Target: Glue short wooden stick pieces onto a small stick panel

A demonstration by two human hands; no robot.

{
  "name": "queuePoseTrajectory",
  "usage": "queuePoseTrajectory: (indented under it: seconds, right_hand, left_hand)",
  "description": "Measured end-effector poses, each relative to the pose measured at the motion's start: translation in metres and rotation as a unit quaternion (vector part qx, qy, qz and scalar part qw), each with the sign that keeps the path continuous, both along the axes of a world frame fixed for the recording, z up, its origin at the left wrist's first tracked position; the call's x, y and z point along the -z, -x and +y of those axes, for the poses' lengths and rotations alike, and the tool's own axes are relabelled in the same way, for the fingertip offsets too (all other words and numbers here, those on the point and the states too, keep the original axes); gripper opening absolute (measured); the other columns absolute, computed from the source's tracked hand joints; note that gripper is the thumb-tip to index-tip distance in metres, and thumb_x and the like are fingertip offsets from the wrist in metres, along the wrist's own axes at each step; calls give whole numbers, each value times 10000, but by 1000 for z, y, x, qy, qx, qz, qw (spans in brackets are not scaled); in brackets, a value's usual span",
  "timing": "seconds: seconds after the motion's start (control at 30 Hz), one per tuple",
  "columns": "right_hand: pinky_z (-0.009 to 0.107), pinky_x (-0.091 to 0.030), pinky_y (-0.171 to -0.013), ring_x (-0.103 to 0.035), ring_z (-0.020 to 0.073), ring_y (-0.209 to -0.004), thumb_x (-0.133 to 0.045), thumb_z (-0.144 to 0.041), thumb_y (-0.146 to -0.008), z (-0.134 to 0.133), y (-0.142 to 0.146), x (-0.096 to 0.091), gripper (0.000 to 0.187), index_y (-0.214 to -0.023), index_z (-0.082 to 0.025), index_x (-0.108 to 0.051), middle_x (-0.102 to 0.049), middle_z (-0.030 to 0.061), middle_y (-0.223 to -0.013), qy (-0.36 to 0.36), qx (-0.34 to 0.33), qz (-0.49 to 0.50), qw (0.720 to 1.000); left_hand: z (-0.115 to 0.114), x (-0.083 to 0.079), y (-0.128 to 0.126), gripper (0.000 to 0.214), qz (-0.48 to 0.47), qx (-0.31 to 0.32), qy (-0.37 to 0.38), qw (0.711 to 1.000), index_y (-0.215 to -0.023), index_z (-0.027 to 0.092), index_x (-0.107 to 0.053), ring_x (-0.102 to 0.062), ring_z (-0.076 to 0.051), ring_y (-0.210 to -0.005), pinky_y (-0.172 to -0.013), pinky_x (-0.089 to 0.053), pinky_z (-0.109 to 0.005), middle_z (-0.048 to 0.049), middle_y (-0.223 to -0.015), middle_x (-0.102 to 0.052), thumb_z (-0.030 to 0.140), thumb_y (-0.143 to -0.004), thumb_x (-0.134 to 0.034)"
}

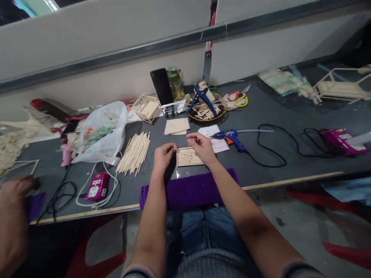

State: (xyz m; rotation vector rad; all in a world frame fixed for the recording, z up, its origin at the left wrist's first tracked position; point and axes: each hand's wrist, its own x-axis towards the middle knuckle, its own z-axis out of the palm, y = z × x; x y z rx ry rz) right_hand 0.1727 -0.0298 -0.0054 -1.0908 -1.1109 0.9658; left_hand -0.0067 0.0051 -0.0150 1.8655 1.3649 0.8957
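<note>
A small shallow tray made of thin wooden sticks (188, 158) lies on the grey table in front of me, with several short stick pieces loose inside it. My left hand (164, 156) is at its left end, thumb and fingertips pinched together close to the far left corner. Over its right part hovers my right hand (203, 148), fingers curled and tips closed toward the thumb. Whatever either pinch holds is too small to make out. A bundle of loose wooden sticks (133, 153) lies left of my left hand. Beyond the tray are thin wooden sheets (176, 126).
A blue glue gun (230, 138) lies on paper to the right, its cord running toward a purple box (342, 142). Behind are a basket (207, 116), scissors (239, 99), phone (162, 87) and bottle (176, 83). A rolled purple cloth (189, 190) lies at the edge. Another person's hand (17, 189) is far left.
</note>
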Motion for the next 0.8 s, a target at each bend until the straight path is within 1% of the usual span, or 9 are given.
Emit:
queuePoseTrajectory:
  seconds: [0.27,0.43,0.57,0.67,0.8]
  right_hand:
    - [240,-436,-582,-556,114,-598,-610,-321,-766,-1,1,0,200,-901,-175,-633,-575,-30,-641,5,-7,-33,999]
    - [246,-451,-591,-563,119,-599,-607,-326,-764,-2,3,2,206,-902,-175,-636,-588,-26,-635,9,-12,-41,999]
    - [233,-439,-573,-554,114,-600,-602,-326,-763,-2,2,3,207,-891,-169,-646,-588,-24,-643,9,-10,-61,998]
    - [228,-432,-569,-552,112,-605,-598,-331,-768,-2,0,2,199,-876,-171,-650,-593,-22,-656,5,16,-58,998]
    - [228,-429,-565,-553,110,-596,-595,-336,-784,-5,-5,-3,180,-848,-180,-659,-602,-17,-662,-15,83,-43,995]
  left_hand:
    - [0,2,1,197,3,15,6,1000,-872,181,-732,-661,-213,-827,-758,-456,-297,-62,-882,-736,288,-776,-597]
    - [0,2,1,173,-3,16,8,1000,-869,190,-736,-664,-216,-836,-781,-460,-303,-58,-876,-739,264,-771,-613]
    - [-1,1,0,163,2,13,8,1000,-869,189,-734,-665,-204,-853,-785,-467,-286,-48,-888,-742,239,-781,-606]
    - [-1,3,0,160,12,7,6,1000,-880,188,-732,-670,-188,-847,-788,-471,-266,-43,-892,-743,225,-788,-607]
    - [-1,7,0,156,22,8,3,1000,-892,201,-730,-672,-182,-862,-788,-475,-255,-34,-914,-743,224,-800,-605]
